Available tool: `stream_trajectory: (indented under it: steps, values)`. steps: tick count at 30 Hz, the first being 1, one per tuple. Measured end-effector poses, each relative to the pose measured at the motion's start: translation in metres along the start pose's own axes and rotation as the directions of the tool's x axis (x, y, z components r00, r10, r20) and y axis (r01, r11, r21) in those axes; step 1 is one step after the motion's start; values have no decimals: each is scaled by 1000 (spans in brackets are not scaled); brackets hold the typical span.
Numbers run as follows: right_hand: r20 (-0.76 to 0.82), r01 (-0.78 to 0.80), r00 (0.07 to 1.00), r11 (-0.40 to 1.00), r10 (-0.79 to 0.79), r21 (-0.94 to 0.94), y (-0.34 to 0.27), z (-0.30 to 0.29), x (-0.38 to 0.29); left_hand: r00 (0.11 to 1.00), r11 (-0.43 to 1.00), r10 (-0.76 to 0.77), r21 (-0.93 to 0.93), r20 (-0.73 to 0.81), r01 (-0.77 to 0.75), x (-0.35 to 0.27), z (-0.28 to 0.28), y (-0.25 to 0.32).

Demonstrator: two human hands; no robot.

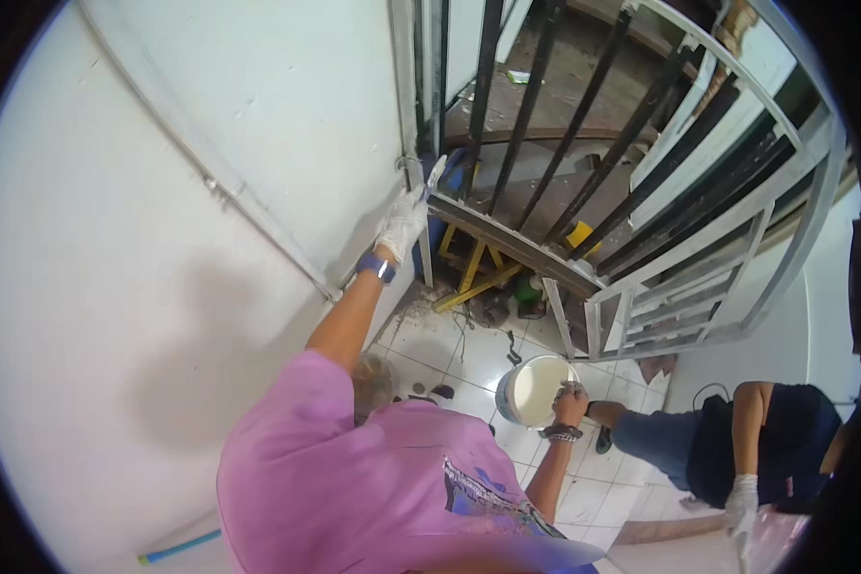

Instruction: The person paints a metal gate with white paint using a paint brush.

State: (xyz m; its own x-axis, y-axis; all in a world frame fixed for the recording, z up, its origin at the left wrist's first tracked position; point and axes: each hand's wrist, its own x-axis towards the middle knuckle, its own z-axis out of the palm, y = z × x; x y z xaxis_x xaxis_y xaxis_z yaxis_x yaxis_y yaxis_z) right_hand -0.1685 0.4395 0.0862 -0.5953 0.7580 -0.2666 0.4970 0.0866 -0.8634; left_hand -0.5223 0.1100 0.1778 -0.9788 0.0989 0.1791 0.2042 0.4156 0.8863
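Note:
My left hand (403, 224), in a white glove, reaches up along the wall to the corner beside the grille. It grips what looks like a paintbrush (436, 174), its pale tip pointing up at the metal frame (406, 93); most of its handle is hidden by the glove. Lower down, my right hand (571, 403) is bare and closed at the rim of a white bucket (504, 402). Pale cream liquid, seemingly paint, shows inside the bucket. Whether my fingers hold the rim or a handle I cannot tell. Dark bars (538, 107) of the metal grille stand ahead.
A co-worker (768, 445) in dark clothes stands at the right, one hand gloved. A pipe (222, 190) runs down the white wall (316, 107). Yellow metal legs (473, 269) and a green container (527, 288) sit under the grille on the tiled floor (438, 362). Another bucket (373, 384) is partly hidden by my body.

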Motion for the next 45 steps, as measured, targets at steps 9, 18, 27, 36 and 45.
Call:
stream_trajectory:
  steps: [9,18,27,36,45]
  values:
    - [40,588,785,723,-618,-364,-60,13,-15,721,730,652,61,235,-680,-93,10,83]
    - [61,187,979,975,-195,118,-124,11,-44,413,615,34,-345,910,709,-122,18,103]
    - [127,348,931,937,-341,-34,-129,0,-33,134,636,210,-32,968,-771,-131,75,162]
    - [302,481,852,867,-427,-132,-139,-6,-35,157,196,121,132,980,-972,-195,224,91]
    - [375,459,841,881,-389,-116,-154,-13,-47,247,398,407,73,879,-914,-212,242,58]
